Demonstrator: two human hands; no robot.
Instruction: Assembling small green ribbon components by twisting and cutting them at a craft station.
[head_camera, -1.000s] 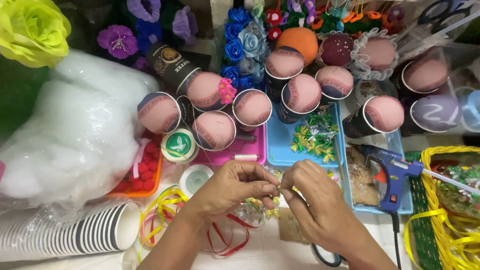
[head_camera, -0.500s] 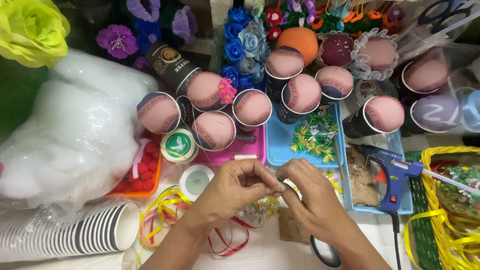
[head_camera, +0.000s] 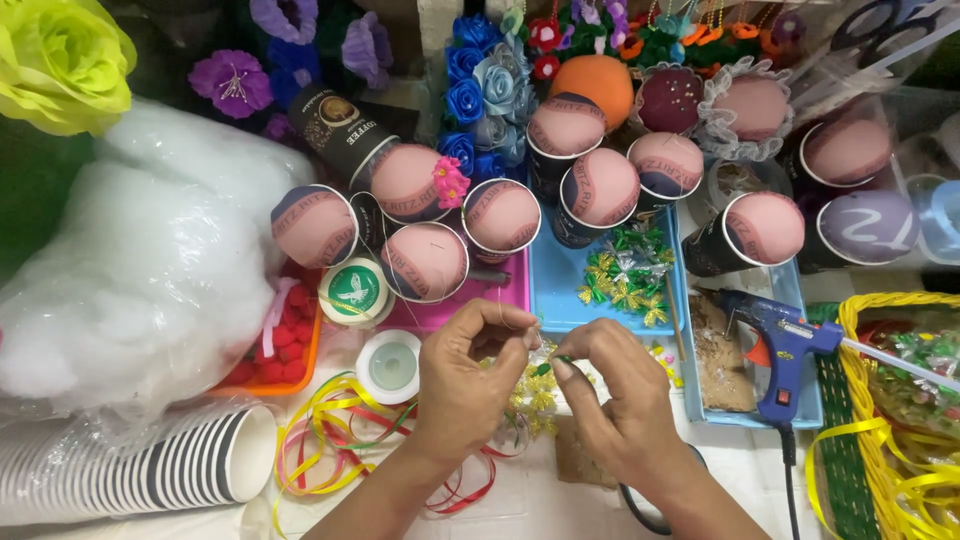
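My left hand and my right hand meet at the fingertips low in the middle of the head view. Between them they pinch a tiny green and yellow ribbon bow. More small yellow bows lie in a clear bag just under the fingers. Loose red, yellow and green ribbon curls on the table beside my left wrist.
Several dark paper cups topped with pink padded domes stand behind the hands. A blue tray holds green and yellow bows. A blue glue gun lies right, by a yellow basket. White stuffing and stacked cups sit left.
Both hands stayed together at the same spot; the fingers shifted slightly around the small bow, and my right hand turned a little inward.
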